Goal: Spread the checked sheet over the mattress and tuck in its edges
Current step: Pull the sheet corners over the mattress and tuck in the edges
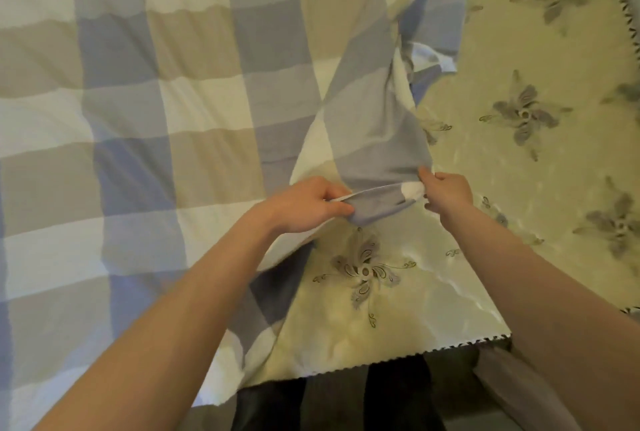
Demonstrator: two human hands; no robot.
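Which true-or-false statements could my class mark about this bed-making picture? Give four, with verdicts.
1. The left hand and the right hand both grip the edge of the checked sheet. True.
2. The checked sheet is plain white. False: its checks are blue, beige and white.
3. The mattress bears flower motifs. True.
4. The checked sheet covers the whole mattress. False: the mattress lies bare on the right and at the near corner.
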